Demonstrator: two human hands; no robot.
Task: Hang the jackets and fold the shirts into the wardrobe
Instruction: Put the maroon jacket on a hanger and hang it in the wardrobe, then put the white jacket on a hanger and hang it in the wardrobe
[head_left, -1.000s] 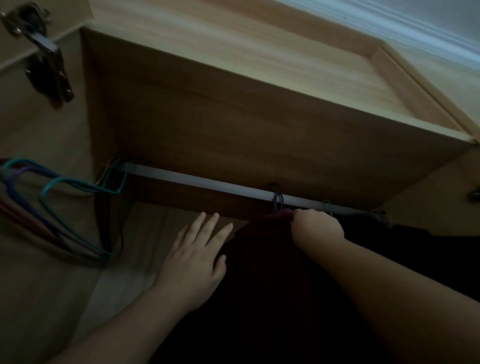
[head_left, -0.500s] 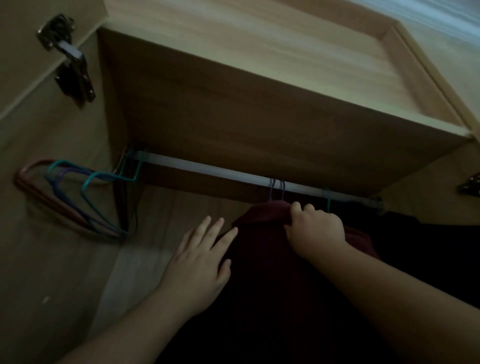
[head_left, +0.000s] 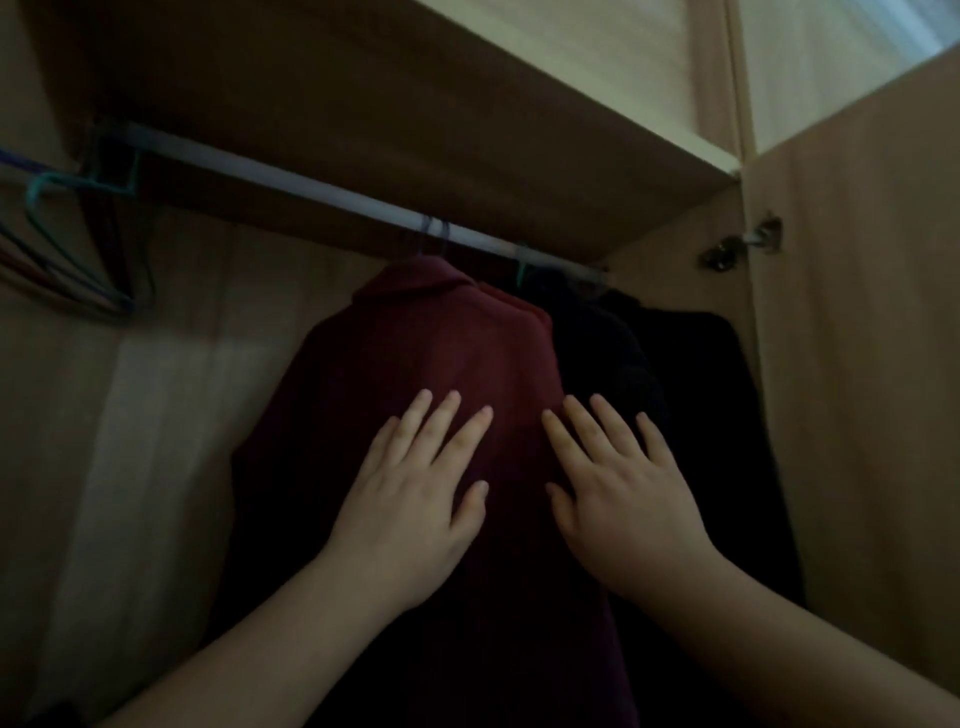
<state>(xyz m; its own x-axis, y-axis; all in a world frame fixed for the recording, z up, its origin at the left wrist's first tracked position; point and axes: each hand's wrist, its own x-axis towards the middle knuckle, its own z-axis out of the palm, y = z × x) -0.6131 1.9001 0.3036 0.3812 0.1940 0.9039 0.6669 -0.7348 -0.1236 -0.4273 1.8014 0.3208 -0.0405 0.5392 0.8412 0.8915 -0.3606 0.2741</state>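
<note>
Step in hand, as judged: settling of a hung jacket. The maroon jacket (head_left: 415, 364) is suspended from the rail (head_left: 311, 189) by a hanger hook (head_left: 434, 236), in the right half of the wardrobe, just beside a dark garment (head_left: 675, 389) already hung nearer the right-hand side panel (head_left: 857, 364).

Left hand (head_left: 410, 499) and right hand (head_left: 623, 493) are laid flat on the maroon cloth, fingers straight and spread; nothing is grasped.

The jacket's long axis is seen running vertically, collar up at the rail, hem lost below the frame. One broad face is turned toward the camera.

Spare hangers (head_left: 67, 244) are bunched at the rail's left end.

Next move, as judged: both palms to be lifted clear without swinging the hanger, then a spare hanger to be taken for another jacket. No shirts are visible.
</note>
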